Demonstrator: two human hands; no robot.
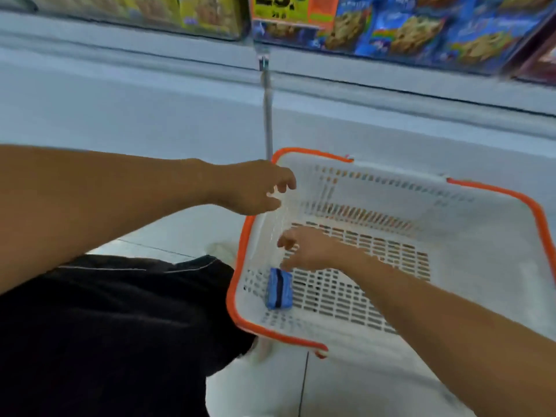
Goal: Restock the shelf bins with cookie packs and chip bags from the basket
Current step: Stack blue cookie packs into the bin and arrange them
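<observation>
With only one small blue pack (279, 288) lying on the slatted floor of the white basket (469, 266), I judge that I am close to the end of the restock. That pack sits near the basket's left wall, well inside the orange rim (239, 266), and nothing else shows in the basket. Whether it holds cookies I cannot tell; it is blurred, with a dark band down its middle and no lettering I can read.

My right hand (304, 251) reaches down into the basket, fingers loosely spread and empty, just above and beside the blue pack but not yet gripping it. My left hand (255, 188) hovers at the basket's far left corner, fingers loosely curled, holding nothing; I cannot say whether it touches the rim.

Up in the shelf bins, blue cookie packs (421, 28) with chip-cookie pictures already fill the right bin, and yellow packs (207, 13) fill the left one. No chip bags appear anywhere, so that part looks finished or lies out of view.

An orange and yellow price tag (288, 9) hangs between the bins; I read large digits that look like 23 or 25, cut off at the top. The brand names are too blurred to make out.
</observation>
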